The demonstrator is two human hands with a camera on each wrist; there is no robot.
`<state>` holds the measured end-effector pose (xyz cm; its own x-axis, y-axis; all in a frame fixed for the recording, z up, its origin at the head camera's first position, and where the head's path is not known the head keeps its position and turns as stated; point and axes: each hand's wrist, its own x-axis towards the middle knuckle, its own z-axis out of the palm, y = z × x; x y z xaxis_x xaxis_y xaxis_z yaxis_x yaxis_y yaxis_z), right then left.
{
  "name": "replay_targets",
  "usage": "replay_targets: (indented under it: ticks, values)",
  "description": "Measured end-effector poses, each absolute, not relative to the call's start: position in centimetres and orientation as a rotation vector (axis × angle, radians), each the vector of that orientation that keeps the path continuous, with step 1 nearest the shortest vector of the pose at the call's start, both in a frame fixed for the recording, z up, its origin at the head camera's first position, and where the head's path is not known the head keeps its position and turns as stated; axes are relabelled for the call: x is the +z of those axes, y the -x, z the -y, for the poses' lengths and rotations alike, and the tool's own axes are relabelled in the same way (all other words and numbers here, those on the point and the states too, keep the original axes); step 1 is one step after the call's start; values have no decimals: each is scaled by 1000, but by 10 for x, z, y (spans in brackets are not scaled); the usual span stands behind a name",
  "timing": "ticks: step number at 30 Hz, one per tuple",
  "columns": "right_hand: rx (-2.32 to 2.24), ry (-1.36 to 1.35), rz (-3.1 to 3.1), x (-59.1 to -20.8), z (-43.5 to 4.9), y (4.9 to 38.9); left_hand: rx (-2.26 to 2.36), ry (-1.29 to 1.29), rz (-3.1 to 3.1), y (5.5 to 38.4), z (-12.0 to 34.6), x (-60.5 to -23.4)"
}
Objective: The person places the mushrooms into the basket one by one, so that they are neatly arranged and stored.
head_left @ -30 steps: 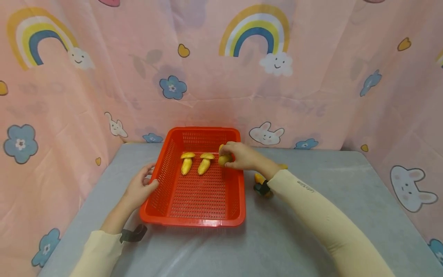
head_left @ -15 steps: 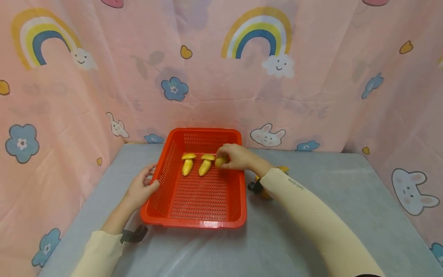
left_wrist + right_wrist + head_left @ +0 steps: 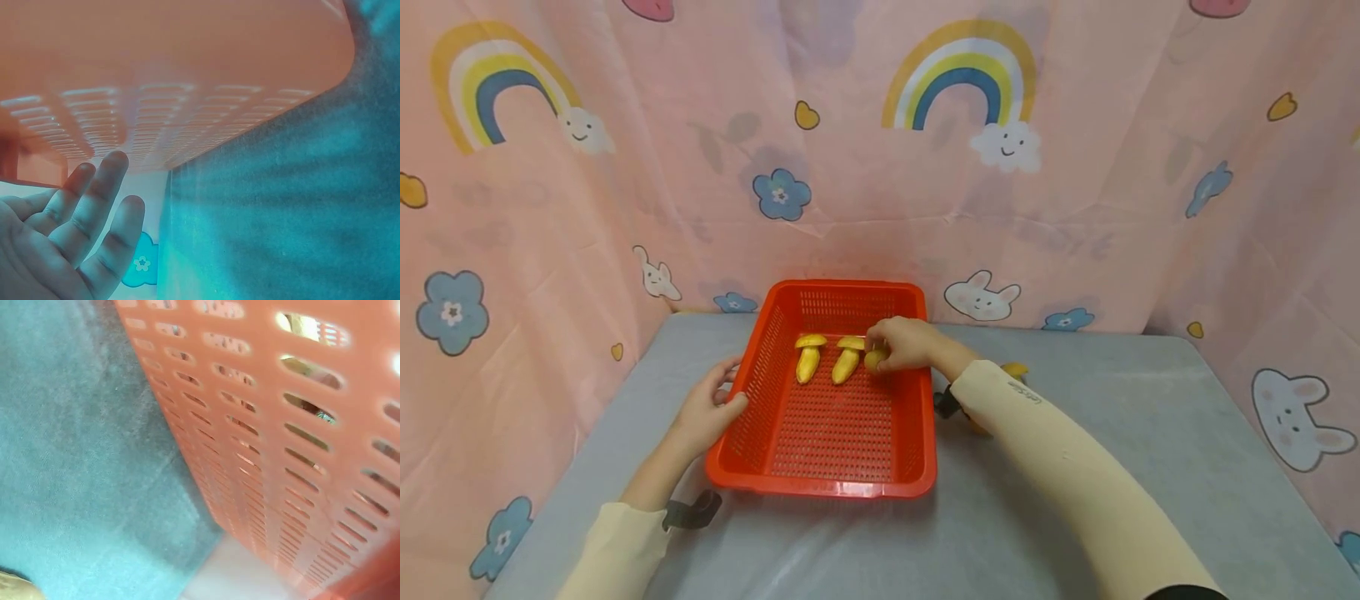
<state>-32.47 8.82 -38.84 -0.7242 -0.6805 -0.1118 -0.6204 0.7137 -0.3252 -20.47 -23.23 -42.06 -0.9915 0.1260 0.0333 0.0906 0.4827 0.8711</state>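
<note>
1. I have a grey table (image 3: 1150,433) in front of me, its back edge running along a pink cloth (image 3: 880,242) that hangs behind and down both sides.
2. The cloth is creased and printed with rainbows (image 3: 966,71), smiling clouds (image 3: 1009,147), blue flowers (image 3: 781,194), white rabbits (image 3: 981,297) and small yellow hearts.
3. A red basket (image 3: 820,486) with slotted walls stands upright on the table, left of its middle and near the cloth.
4. Inside, toward the back, I see two yellow mushroom-shaped pieces (image 3: 808,364) lying side by side, caps away from me.
5. My right hand (image 3: 904,342) reaches over the basket's right wall and pinches a rounded yellow-brown piece (image 3: 875,360), just beside the right-hand mushroom shape.
6. My left hand (image 3: 703,408) is at the basket's left wall, its fingers loosely extended along the outside; the left wrist view shows them slightly spread.
7. Past the right cream sleeve (image 3: 1060,450), more yellow pieces (image 3: 1017,369) lie on the table, mostly hidden from me.
</note>
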Motion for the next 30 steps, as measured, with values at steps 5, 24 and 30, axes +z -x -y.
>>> replay_targets:
  ticks: [5,24,30]
  values:
    - [-273,1046,-2717,-391,-82,325,1590,-188,-2651,205,233,-421]
    - [-102,986,-2742,-399,-74,329,1561,-178,-2670,205,233,-420]
    - [-95,974,-2747,-398,-73,330,1562,-173,-2663,206,233,-420]
